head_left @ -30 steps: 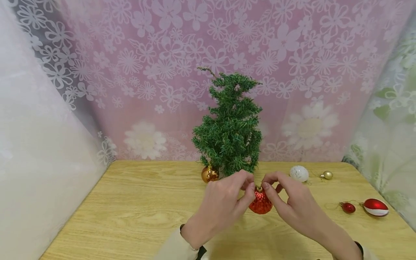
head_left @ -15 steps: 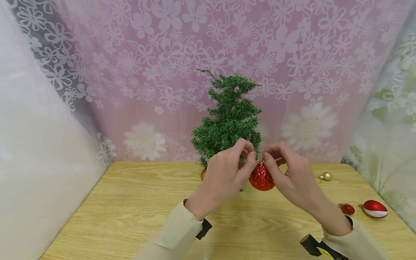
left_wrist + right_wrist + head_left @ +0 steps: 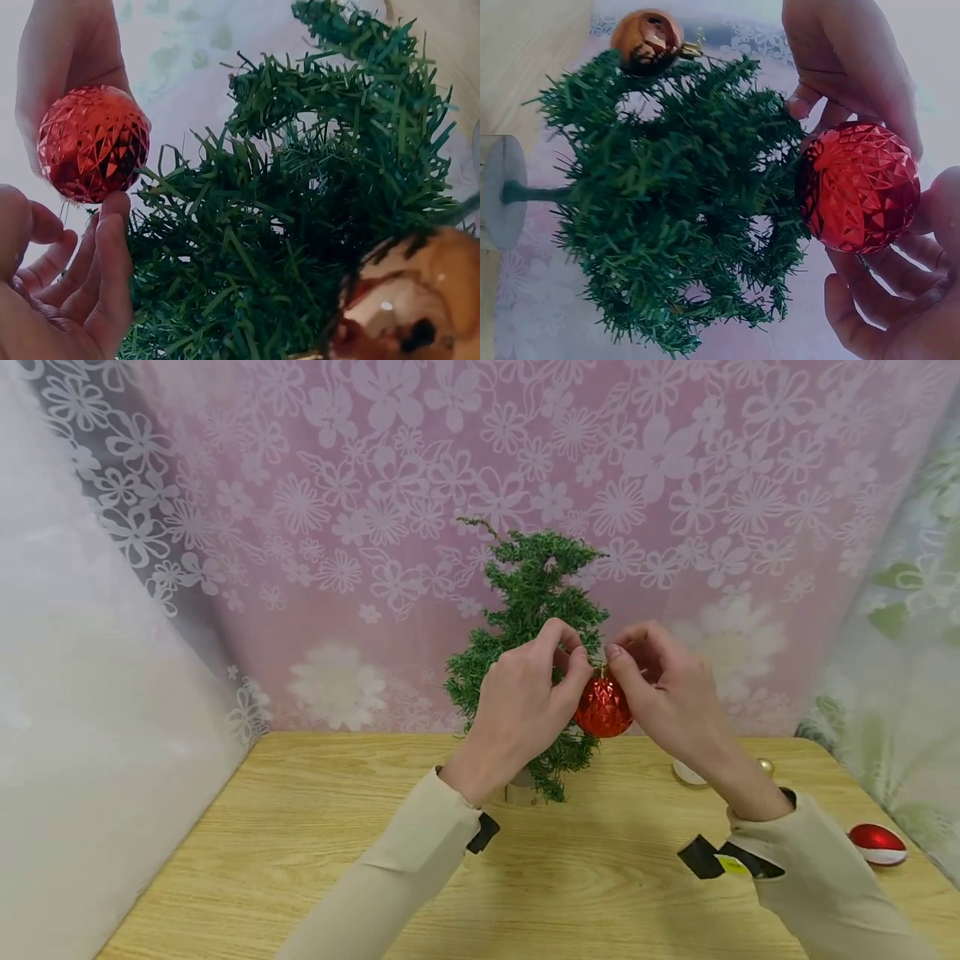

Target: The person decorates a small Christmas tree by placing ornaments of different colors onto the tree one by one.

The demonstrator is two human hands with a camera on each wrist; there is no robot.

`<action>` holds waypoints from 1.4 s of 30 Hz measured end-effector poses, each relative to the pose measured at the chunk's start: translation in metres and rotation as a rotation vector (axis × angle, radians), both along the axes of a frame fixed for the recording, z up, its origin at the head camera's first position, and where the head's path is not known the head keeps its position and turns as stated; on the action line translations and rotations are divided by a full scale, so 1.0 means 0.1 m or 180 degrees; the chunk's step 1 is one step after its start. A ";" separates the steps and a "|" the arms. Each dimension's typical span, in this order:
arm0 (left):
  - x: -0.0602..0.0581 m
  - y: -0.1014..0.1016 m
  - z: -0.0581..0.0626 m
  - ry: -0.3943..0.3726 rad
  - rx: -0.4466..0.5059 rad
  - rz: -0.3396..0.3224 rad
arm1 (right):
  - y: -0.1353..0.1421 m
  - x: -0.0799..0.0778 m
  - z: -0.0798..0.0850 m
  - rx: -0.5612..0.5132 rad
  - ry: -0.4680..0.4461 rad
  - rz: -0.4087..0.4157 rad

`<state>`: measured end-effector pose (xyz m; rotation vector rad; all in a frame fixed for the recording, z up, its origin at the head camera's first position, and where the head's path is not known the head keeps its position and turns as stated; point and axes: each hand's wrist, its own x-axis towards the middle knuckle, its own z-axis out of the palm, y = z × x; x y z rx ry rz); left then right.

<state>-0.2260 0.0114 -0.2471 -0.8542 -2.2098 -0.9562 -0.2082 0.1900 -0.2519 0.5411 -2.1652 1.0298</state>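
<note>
A shiny red Christmas ball [image 3: 604,706] with a faceted surface hangs in front of the small green artificial Christmas tree [image 3: 543,597]. My left hand [image 3: 525,693] pinches at the ball's top from the left, and my right hand [image 3: 671,689] does so from the right. A thin hanging string shows faintly by the fingers in the left wrist view. Seen from the right wrist, the red ball [image 3: 861,187] is close to the branch tips; whether it touches them I cannot tell. Low on the tree hangs an orange-gold ball [image 3: 649,41], which my left hand hides in the head view.
On the wooden table [image 3: 300,860], a white ball [image 3: 688,774] and a small gold ball [image 3: 766,767] lie at the back right, partly covered by my right arm. A red and white ornament [image 3: 877,844] lies by the right edge. Patterned curtains surround the table.
Both hands have risen with the red Christmas ball, from low before the tree to about its middle height. My right forearm now covers the small red ornament on the table.
</note>
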 end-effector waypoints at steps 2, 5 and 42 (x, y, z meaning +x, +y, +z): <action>-0.02 0.02 0.02 0.0039 -0.0037 0.0096 | 0.01 -0.03 0.03 -0.0026 -0.0092 0.0006; -0.05 0.05 0.03 0.0186 -0.0143 0.0300 | 0.01 -0.07 0.06 -0.0030 -0.0228 0.0012; -0.05 -0.01 -0.29 0.1977 -0.0976 0.1296 | 0.27 -0.04 -0.18 0.0188 -0.0397 0.0228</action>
